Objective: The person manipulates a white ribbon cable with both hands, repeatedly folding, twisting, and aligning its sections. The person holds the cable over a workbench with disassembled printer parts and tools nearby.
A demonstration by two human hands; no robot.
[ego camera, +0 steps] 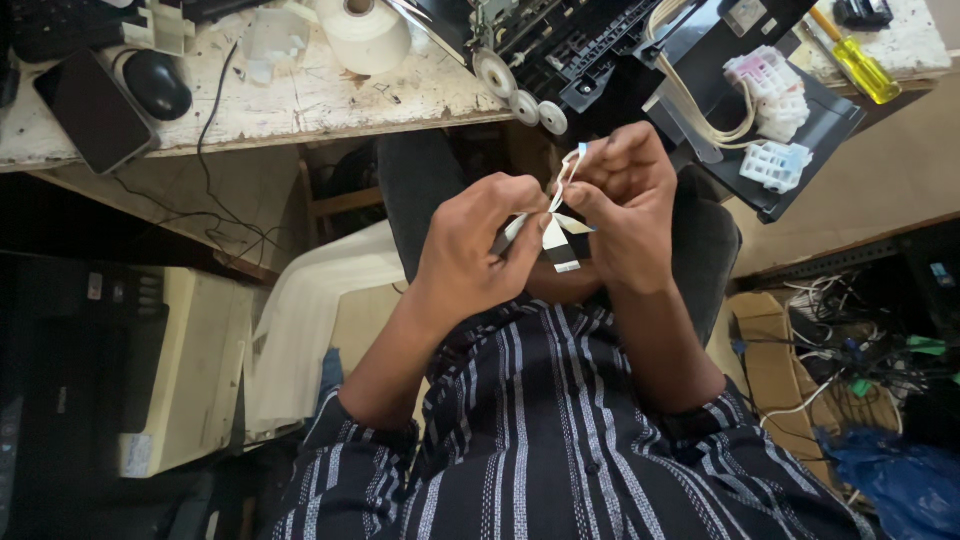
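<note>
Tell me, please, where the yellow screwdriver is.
In the head view, the screwdriver lies on the bench's far right edge, beside the open printer.

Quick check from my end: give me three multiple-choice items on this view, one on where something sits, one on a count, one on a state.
1. Where is the yellow-handled screwdriver?
A. Top right on the bench
B. On the floor
C. In the left hand

2. How many white gear wheels line the printer frame's edge?
A. One
B. Three
C. Six

3. How is the flat ribbon cable?
A. Lying on the bench
B. Pinched between both hands
C. Plugged in

Answers:
1 A, it lies near the bench's right corner.
2 B, three show in a row.
3 B, left hand and right hand grip it.
</note>
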